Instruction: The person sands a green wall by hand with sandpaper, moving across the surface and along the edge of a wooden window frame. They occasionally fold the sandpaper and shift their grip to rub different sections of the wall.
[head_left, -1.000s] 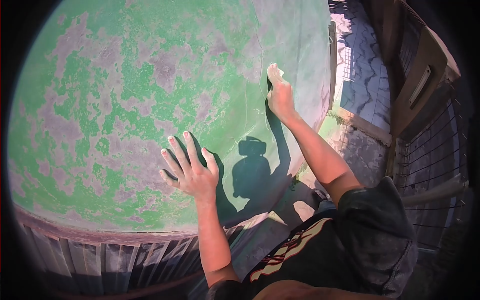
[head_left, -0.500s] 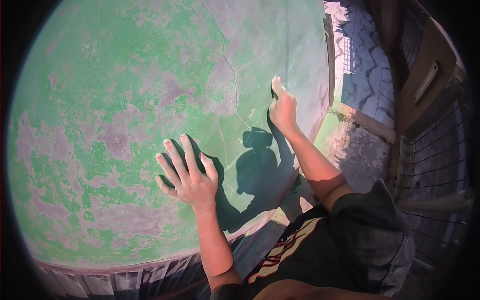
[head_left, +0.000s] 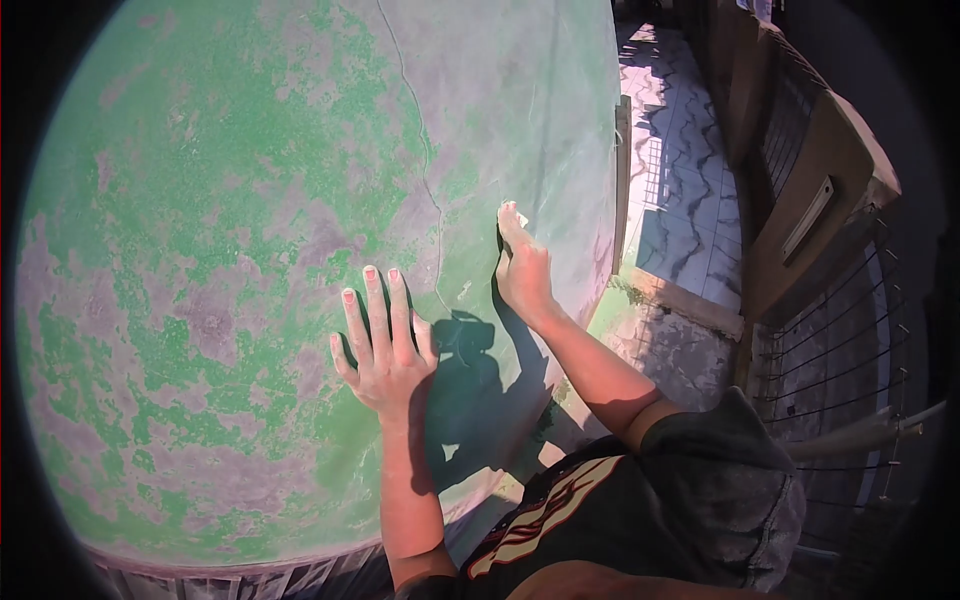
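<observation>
Green wall (head_left: pixel 250 225): chipped, patched with grey, filling the view from seven round to twelve; rigid and dusty, I'd judge, nothing to grip, best met with a flat palm.
Left hand (head_left: pixel 388 368): out at eight o'clock, and it's wide, fingers spread flat on the surface!
Right hand (head_left: pixel 525 268): near centre toward two o'clock, narrow, fingers together, holding a pale scrap (head_left: pixel 523 220) against the wall.
Pale scrap: one o'clock, mostly hidden, so its make is hard to call; probably light, thin, bendy, best pinned under the fingertips.
Crack (head_left: pixel 426 150): eleven o'clock, winding down between the hands.
</observation>
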